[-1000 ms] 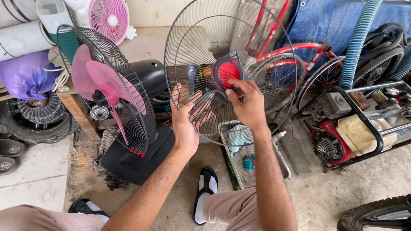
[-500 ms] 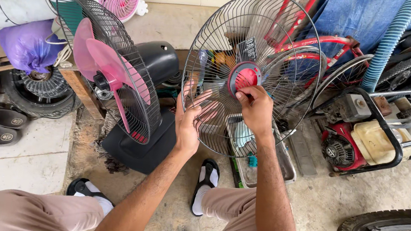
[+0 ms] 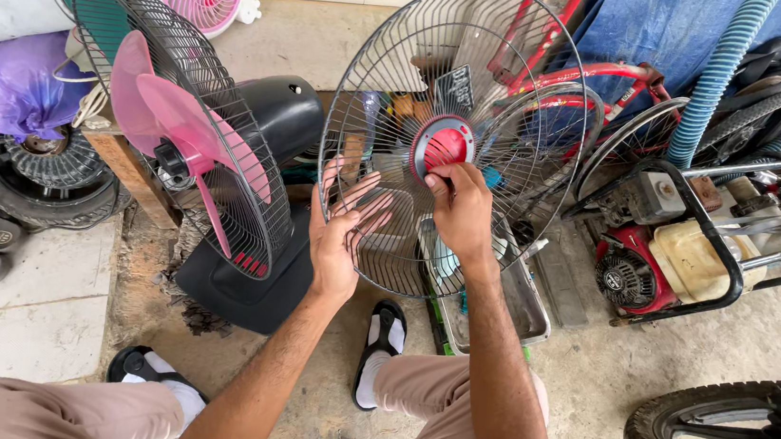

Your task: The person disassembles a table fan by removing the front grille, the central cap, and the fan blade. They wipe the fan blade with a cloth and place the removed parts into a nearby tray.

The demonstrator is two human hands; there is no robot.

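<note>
Left hand [image 3: 339, 234], fingers spread flat, braces wire guard [image 3: 395, 77]; right hand [image 3: 458, 207] fingers pinched on red hub [image 3: 445, 145]. Pink-bladed fan [image 3: 187, 147] beside.

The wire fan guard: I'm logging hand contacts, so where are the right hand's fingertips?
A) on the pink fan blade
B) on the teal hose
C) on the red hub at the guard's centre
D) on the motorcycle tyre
C: the right hand pinches at the red hub in the middle of the wire fan guard, while the left hand braces the wires.
</note>
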